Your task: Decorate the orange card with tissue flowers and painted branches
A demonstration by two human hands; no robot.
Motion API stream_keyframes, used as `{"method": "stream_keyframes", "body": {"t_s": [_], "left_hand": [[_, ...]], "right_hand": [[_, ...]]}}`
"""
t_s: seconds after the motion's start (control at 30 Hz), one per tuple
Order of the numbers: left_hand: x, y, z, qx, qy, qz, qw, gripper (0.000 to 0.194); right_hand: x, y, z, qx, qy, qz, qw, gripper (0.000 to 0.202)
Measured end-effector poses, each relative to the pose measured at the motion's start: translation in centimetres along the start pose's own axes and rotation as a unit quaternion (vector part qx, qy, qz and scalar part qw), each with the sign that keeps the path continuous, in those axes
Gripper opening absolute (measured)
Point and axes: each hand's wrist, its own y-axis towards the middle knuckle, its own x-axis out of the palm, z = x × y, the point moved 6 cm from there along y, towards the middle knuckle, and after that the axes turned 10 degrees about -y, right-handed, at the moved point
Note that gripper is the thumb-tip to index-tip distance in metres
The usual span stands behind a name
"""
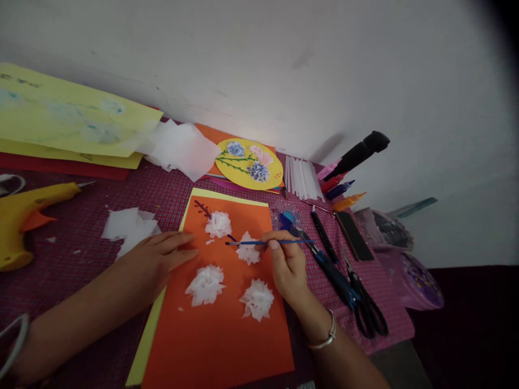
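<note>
The right hand (290,266) pinches a thin blue paintbrush (249,243) between thumb and fingers, its tip pointing leftward over an orange sheet (219,346) (whether the bristles touch it, I cannot tell). The left hand (160,262) lies open, fingers stretched over the sheet's left edge. Four white paper flowers (205,285) lie on the sheet, between the hands and nearer the person. Right of the right hand are black-handled scissors (370,313); well left of the left hand, a yellow glue gun (28,216) rests on the worktop (81,292).
</note>
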Motion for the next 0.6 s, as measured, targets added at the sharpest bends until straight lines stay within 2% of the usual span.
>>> {"method": "stream_keyframes", "body": {"t_s": [0.23, 0.37, 0.6], "left_hand": [[-0.1, 0.3, 0.4, -0.027, 0.016, -0.012, 0.999, 0.057], [-0.5, 0.5, 0.9, -0.020, 0.014, -0.012, 1.000, 0.052], [0.0, 0.1, 0.3, -0.024, 0.005, 0.001, 1.000, 0.055]], "right_hand": [[0.7, -0.1, -0.9, -0.003, 0.022, -0.019, 1.000, 0.013], [1.1, 0.0, -1.7, -0.025, 0.023, -0.023, 0.999, 0.014], [1.3, -0.1, -1.8, -0.027, 0.015, -0.026, 0.999, 0.014]]}}
